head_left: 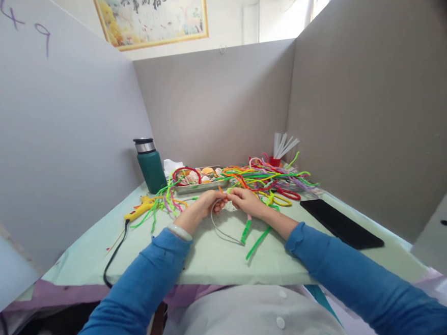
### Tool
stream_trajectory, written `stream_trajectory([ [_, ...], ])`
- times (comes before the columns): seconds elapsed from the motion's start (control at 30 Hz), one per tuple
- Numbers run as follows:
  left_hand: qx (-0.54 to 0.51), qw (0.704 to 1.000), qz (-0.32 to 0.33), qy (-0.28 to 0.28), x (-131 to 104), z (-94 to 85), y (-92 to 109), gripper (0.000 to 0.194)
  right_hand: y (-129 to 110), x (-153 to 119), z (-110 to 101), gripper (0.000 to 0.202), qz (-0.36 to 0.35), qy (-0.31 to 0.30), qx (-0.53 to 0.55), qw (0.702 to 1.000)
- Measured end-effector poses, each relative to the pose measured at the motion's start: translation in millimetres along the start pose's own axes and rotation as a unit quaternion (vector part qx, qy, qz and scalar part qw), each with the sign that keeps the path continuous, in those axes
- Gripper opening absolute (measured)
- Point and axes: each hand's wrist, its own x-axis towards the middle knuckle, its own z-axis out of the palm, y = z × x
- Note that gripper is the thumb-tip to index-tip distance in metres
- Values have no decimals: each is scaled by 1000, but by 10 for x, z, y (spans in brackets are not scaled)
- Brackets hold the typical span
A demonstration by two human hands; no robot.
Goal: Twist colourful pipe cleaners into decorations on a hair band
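In the middle of the table my left hand (213,201) and my right hand (244,200) meet, fingertips closed in a pinch. Between them is a thin grey headband (225,233), its curve hanging down toward me. Green pipe cleaner (245,232) is wrapped round part of its right side, with a pale pink stretch above that runs under my right hand. A short orange pipe cleaner tip (220,189) pokes up at my left fingers; the rest of it is hidden. A loose green pipe cleaner (258,243) lies below my right wrist.
Behind my hands stand a metal tray (200,186) of shells and a heap of coloured pipe cleaners (262,174). A yellow glue gun (139,209) with a black cord and a green bottle (151,167) are left. Right lies a black flat object (340,223). Grey partitions (219,106) enclose the table.
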Motion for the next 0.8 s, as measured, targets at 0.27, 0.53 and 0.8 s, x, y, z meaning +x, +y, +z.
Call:
stream_trajectory([
  [0.27, 101, 992, 53, 54, 25, -5, -75, 29, 17, 32, -1, 26, 28, 10, -31, 999],
  [0.53, 255, 946, 83, 182, 60, -26, -115, 38, 52, 54, 19, 25, 71, 20, -32, 997],
  [0.8, 358, 893, 169, 214, 6, 19, -15, 24, 21, 49, -5, 27, 84, 22, -28, 996],
])
